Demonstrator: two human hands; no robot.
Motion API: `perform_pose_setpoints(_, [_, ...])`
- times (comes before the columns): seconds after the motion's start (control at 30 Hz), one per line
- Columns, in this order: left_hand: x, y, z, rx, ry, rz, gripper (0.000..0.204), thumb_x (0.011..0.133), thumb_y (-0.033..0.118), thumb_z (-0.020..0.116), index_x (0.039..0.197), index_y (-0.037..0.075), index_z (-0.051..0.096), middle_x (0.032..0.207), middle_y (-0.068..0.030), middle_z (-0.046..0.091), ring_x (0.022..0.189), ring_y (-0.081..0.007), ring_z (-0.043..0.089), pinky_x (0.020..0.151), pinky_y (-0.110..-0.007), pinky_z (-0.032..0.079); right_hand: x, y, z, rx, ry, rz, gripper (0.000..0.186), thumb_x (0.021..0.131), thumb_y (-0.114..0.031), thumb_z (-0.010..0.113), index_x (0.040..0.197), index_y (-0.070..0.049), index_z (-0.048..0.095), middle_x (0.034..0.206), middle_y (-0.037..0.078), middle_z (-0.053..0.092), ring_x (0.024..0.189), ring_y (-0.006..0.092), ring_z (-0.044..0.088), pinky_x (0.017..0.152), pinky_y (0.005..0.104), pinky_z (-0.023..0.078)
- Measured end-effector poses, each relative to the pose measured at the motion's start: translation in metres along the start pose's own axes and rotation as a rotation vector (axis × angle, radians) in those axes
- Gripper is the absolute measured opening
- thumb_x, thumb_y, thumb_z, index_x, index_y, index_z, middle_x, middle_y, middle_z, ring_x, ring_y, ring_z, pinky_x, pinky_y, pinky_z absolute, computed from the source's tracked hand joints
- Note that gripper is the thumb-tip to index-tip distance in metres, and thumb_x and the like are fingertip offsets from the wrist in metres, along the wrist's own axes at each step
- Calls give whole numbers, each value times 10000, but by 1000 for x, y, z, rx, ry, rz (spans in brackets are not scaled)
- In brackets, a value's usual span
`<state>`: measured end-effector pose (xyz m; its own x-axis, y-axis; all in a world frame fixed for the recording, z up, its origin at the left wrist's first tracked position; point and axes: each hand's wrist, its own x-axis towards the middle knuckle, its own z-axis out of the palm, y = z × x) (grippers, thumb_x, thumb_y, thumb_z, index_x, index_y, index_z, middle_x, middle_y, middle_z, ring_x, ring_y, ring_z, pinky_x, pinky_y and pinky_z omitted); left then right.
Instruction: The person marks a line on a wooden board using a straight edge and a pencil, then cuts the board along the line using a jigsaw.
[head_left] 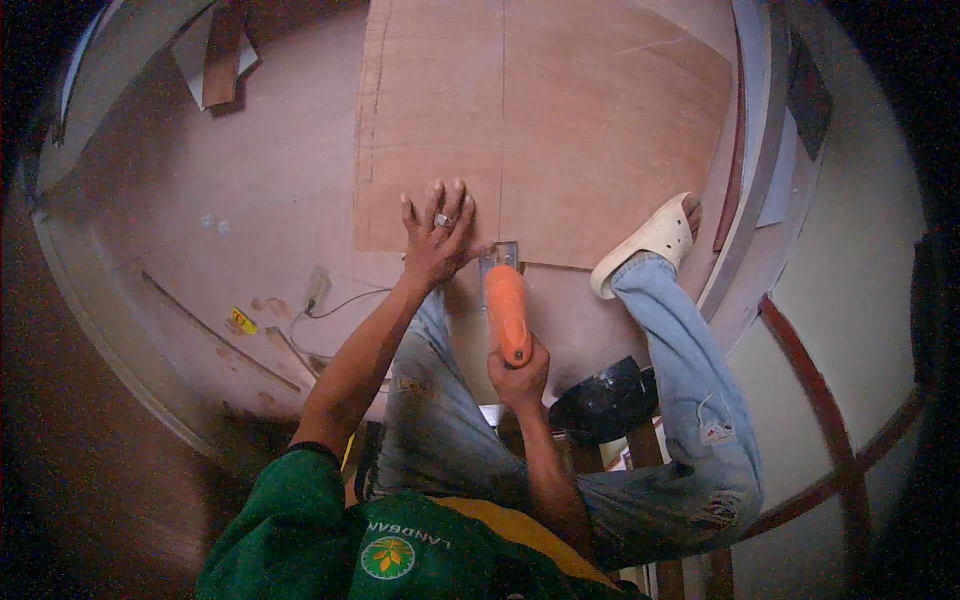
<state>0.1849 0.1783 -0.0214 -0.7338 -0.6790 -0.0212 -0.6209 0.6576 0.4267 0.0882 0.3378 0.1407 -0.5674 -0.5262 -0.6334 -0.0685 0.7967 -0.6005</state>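
A large sheet of plywood (600, 130) lies before me, with a dark line running along its length. At its near edge stands an orange jigsaw (508, 305), its metal base plate over the edge beside the line. My right hand (520, 372) is wrapped round the rear of the jigsaw's body. Flat on the plywood, just left of the jigsaw, my left hand (440, 235) presses down with fingers spread and a ring on one finger. The jigsaw's blade is hidden from view.
My foot in a cream clog (645, 245) rests on the sheet's right corner. A black rounded object (605, 400) sits between my legs. A cord with a plug or socket (318, 292), a yellow item (243, 321) and thin strips lie at left. Wood offcuts (225, 60) lie at the far left.
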Motion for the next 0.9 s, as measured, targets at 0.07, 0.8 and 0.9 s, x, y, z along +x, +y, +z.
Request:
perform_pose_setpoints(0.07, [-1,0,-1,-4,-14,-7,754,786,551,636,1383,124,462,1521,-113,349,1433,-362,233,1097,-667,9,0,-2,0,9,-5,8,241,688,-128,628,873,17,575,737,140,584,688,276,607,669,393,489])
perform_pose_setpoints(0.8, [0,0,6,25,31,0,772,777,568,648,1384,127,464,1519,-111,350,1431,-363,232,1094,-672,33,2,-1,-1,34,-8,-6,254,701,-117,629,913,19,594,746,135,603,688,249,614,667,373,491])
perform_pose_setpoints(0.9, [-2,-2,5,23,38,5,767,776,557,653,1383,127,465,1516,-113,356,1433,-361,228,1097,-671,34,0,0,-2,0,-50,37,252,703,-114,624,913,21,594,743,134,601,688,250,613,668,371,492])
